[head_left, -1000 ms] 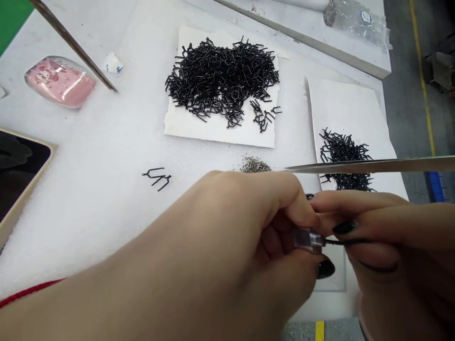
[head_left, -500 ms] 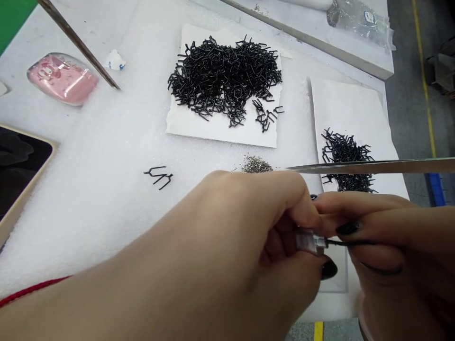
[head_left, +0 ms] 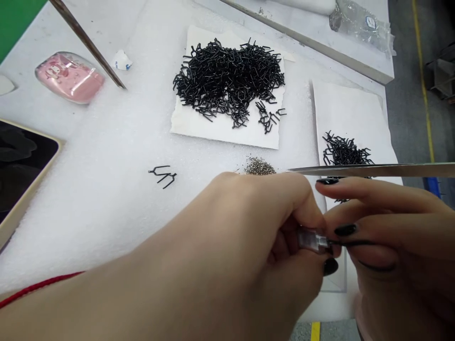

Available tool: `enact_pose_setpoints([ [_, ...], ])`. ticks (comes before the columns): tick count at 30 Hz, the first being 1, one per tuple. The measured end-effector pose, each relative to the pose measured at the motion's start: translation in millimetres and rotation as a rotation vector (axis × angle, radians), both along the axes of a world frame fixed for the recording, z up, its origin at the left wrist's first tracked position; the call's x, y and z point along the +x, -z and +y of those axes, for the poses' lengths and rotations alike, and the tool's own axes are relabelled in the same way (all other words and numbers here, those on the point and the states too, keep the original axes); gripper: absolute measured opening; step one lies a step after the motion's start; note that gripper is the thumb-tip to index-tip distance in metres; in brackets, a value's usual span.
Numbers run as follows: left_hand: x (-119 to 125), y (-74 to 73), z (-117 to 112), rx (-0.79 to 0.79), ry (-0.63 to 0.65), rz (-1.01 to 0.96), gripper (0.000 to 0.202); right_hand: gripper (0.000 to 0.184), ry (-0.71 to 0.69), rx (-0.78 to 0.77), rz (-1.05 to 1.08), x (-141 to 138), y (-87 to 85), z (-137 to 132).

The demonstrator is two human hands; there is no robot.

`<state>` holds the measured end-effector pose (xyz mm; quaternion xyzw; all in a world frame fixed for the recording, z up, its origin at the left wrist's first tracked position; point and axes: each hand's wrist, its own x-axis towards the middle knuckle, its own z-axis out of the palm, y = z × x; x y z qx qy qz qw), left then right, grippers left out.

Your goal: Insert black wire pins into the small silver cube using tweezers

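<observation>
My left hand (head_left: 241, 237) is closed, pinching a small clear plastic part (head_left: 311, 239) between thumb and fingers. My right hand (head_left: 387, 237) is closed too; it pinches a thin black wire piece (head_left: 350, 242) whose end meets the clear part, and it also carries metal tweezers (head_left: 369, 169) that point left over the fingers. Both hands hover low over the white foam mat (head_left: 106, 199). A large heap of black bent wire pieces (head_left: 229, 78) lies on a white sheet ahead. A smaller heap (head_left: 343, 151) lies on a sheet to the right, behind the tweezers.
Two loose black wire pieces (head_left: 163, 175) lie on the mat left of my hands. A little pile of tiny metal bits (head_left: 259, 166) sits just beyond my knuckles. A pink case (head_left: 69, 76), a dark tray (head_left: 21, 166) and a thin rod (head_left: 88, 45) are at the left.
My right forefinger has lifted and stretched out a little over the pinch. The camera view has shifted slightly right. The hands keep their hold on the clear part and the wire.
</observation>
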<state>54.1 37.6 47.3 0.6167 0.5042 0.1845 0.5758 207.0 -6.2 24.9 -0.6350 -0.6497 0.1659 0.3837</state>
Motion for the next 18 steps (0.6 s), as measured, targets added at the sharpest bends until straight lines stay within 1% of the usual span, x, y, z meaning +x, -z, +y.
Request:
enact_pose_setpoints([
  [3,1,-2.0,1,-0.023,-0.002,0.021,0.012,0.03,0.032,-0.024,-0.03,2,3.7,-2],
  [6,0,-2.9,2,-0.065,0.006,0.033,0.012,0.028,0.066,0.017,0.011,1,6.1,-1],
  [9,-2,-0.8,2,-0.109,0.007,0.049,0.012,0.018,-0.012,0.007,0.055,2,6.3,1],
  [12,-2,5.2,0,-0.106,-0.02,0.012,0.012,0.017,-0.103,0.0,0.093,5,5.6,3],
  [13,-2,8.0,0,-0.098,-0.026,-0.009,0.012,0.017,-0.111,0.006,0.101,5,5.5,4],
  [18,-3,21.3,2,-0.079,-0.042,-0.116,0.013,0.013,-0.025,-0.003,0.105,2,5.4,3],
])
